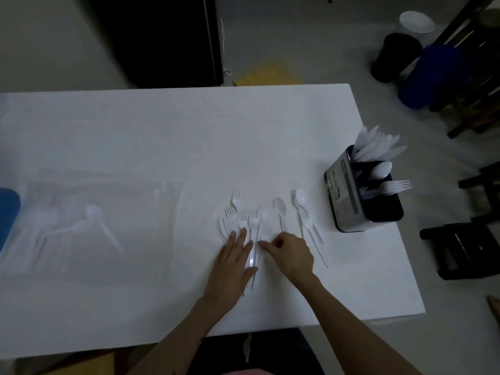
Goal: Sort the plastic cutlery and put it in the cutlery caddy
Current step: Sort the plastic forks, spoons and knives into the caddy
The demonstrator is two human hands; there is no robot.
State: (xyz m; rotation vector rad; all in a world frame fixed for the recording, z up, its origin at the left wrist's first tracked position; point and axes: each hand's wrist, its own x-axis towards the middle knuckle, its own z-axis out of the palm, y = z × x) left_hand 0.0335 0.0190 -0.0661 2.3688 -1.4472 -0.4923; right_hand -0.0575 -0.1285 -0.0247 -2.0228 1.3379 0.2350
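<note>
Several white plastic forks (pixel 244 216) and spoons (pixel 280 208) lie spread on the white table (pixel 162 136), right of centre. My left hand (pixel 234 262) rests flat, fingers apart, on the fork handles. My right hand (pixel 290 254) is beside it, its fingertips pinching at a small fork (pixel 263 236); whether the fork is lifted is unclear. A spoon and a fork (pixel 308 220) lie crossed further right. The black and metal cutlery caddy (pixel 359 196) stands at the table's right edge, with knives (pixel 376 148), a spoon and forks in separate compartments.
A clear plastic bag (pixel 89 226) with more spoons lies on the left of the table. A blue object (pixel 8 215) sits at the left edge. Off the table to the right stand dark stools (pixel 465 247), a black bin (pixel 393 56) and a blue container (pixel 433 77).
</note>
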